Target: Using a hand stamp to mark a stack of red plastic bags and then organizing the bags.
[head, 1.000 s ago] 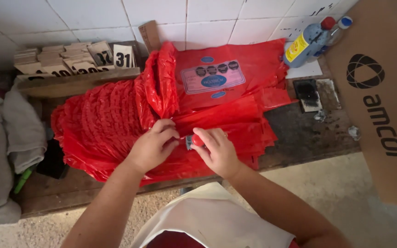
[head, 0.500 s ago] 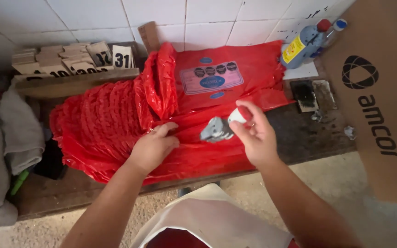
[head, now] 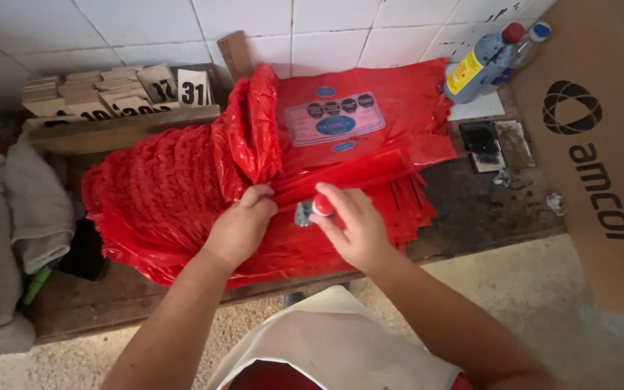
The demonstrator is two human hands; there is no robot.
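The right hand, just right of the frame's middle, is closed around a small stamp with a red knob and a grey base, pressed against the red bags. The left hand, at the centre, pinches a fold of the top bag between thumb and fingers, fingers curled shut on the plastic. The pile fills the middle of the frame, part flat and part bunched into a ridge running up toward the tiles.

As I judge it, the film is slick and crinkled, so the stamp could skid or land on a wrinkle and leave a smeared mark; if the left pinch slips, the fold would spring back under the stamp. The loose ridge could also slump over the spot being worked.

Around: numbered tags stacked at upper left, grey cloths at the left edge, bottles at upper right, a cardboard box filling the right side, a dark tray beside it. The box crowds the right elbow; the ridge hems in the left hand
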